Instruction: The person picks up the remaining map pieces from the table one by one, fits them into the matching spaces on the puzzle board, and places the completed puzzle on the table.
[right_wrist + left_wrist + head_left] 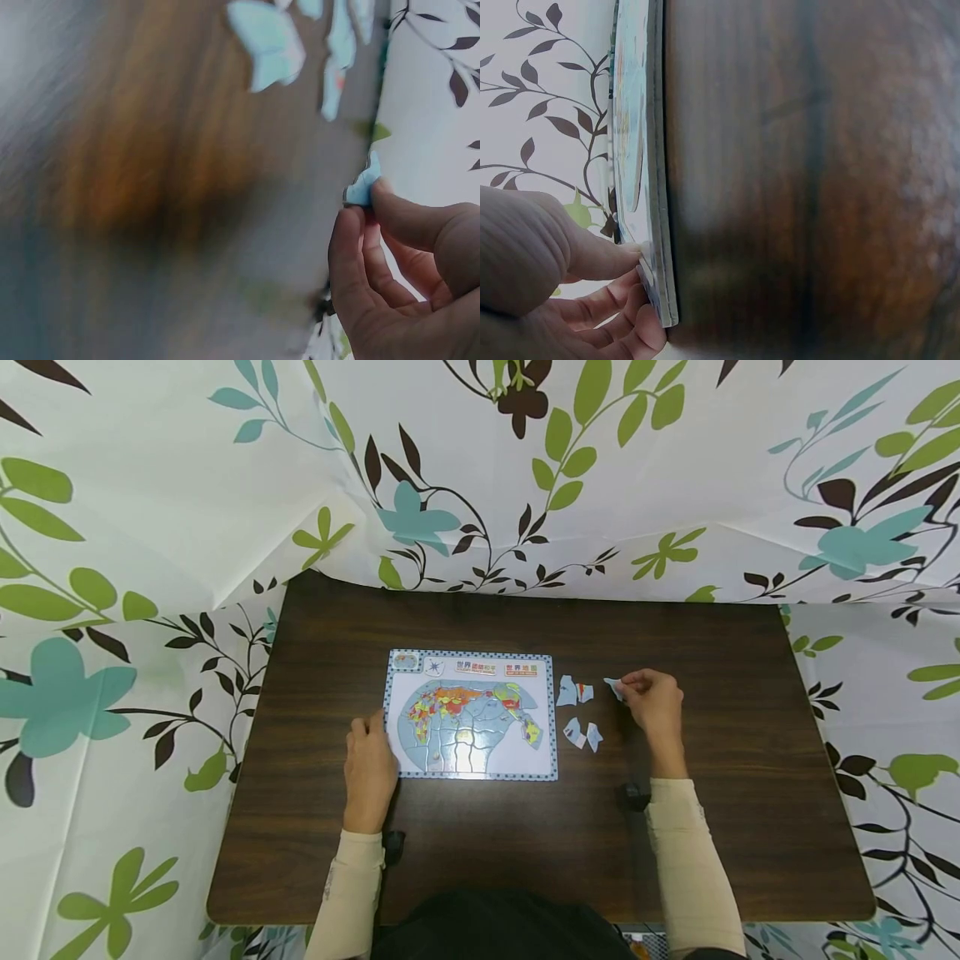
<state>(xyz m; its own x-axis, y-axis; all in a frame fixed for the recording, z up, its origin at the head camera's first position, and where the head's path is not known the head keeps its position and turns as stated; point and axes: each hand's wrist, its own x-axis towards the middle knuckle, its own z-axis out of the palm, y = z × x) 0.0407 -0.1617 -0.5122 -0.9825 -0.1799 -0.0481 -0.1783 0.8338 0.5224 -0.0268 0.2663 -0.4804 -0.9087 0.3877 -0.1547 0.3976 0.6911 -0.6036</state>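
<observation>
So the main thing here is a flat rectangular puzzle board, white with a blue dotted border (517,764), and I'll place everything else off that. It's lying flat on a dark brown wood-grain table (480,852). Most of the oval world map (455,727) is together on it: pale blue sea, red, orange, yellow and green land, wavy seams between pieces. The oval's lower right part, toward the board's near right corner, is just bare white, and there's some glare near the bottom middle. Red and dark lettering runs along the board's far edge.

The left hand (370,768) is at the board's left edge. From the left wrist view, the thumb is down on the board's face with the other fingers bent in against its edge, so it's gripping the board there.

The right hand (656,697) is off to the right of the board, well apart from it. Thumb and fingertips are pinched on a small pale blue irregular puzzle piece (613,687), held by one end, the rest poking out toward the board.

Between that hand and the board's right edge sit four loose jagged light-blue pieces: two farther from the person (566,691) (585,692), the second with a red-orange patch, and two nearer (575,732) (594,737). Beige sleeves (697,852) cover both forearms, on the near side of the board.
</observation>
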